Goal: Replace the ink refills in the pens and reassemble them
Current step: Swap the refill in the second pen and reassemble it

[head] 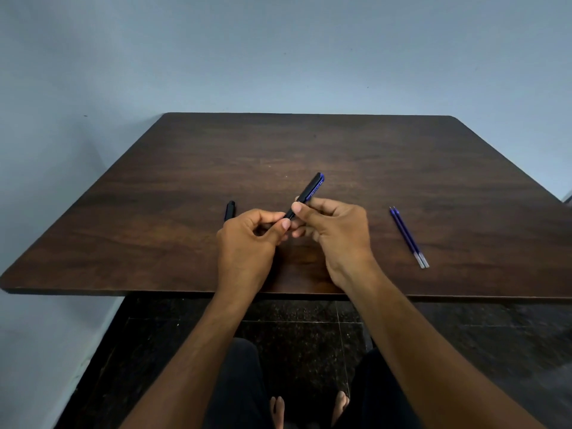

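Nearest the camera, the person's bare feet (309, 408) are resting on the dark speckled floor (309, 329), with dark-clothed legs to either side. Both forearms are reaching forward over the near edge of the dark wooden table (402, 168).

Above the table's near middle, the left hand (247, 239) is curling its fingers (285, 225), with thumb and forefinger pinching the lower end of a black and blue pen (308, 193). The right hand (335, 229) is also gripping that pen, its thumb and fingertips wrapping the barrel just above the left hand's pinch. The pen is tilting up and away to the right, its capped, clipped end pointing toward the far side of the table.

Just beyond the left hand, a second black pen (230, 209) is lying on the table, its nearer part hidden behind the knuckles.

Well off to the right of both hands, two blue ink refills (408, 236) are lying side by side and touching, running diagonally with their pale ends toward the near edge.

Beyond the table, a plain blue-grey wall (278, 57) is filling the background.
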Tool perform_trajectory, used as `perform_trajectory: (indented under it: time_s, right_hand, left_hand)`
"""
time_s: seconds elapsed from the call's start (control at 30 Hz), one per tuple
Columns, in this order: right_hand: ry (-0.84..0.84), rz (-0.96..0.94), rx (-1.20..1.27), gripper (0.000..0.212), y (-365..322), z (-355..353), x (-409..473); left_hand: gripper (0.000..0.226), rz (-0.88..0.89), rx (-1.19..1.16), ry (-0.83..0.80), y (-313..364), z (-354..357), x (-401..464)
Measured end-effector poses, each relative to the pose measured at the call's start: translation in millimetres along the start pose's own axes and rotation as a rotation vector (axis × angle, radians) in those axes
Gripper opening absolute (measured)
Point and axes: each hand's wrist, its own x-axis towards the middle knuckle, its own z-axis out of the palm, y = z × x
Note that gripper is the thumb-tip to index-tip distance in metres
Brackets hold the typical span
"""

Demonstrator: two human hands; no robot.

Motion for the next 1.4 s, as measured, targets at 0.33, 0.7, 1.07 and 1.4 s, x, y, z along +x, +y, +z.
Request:
perform_trajectory:
  time_s: [0.33, 0.7, 1.07, 1.4]
  right_hand:
    - [-0.124, 0.173, -0.286, 0.017, -19, 28, 19]
    - [-0.103, 0.142, -0.880, 0.027, -3, 72, 27]
    - [-0.054, 0.087, -0.985, 0.024, 12, 88, 35]
    - [-0.132, 0.037, -0.911, 0.016, 16, 73, 29]
  left_hand:
    - [0.010, 0.053, 0.336, 0.047, 9, -37, 3]
    - [0.013, -0.045, 0.542, 0.184, -15, -68, 25]
    - [0.008, -0.044, 0.498, 0.144, -18, -63, 25]
    - [0.010, -0.035, 0.442, 0.177, -22, -62, 23]
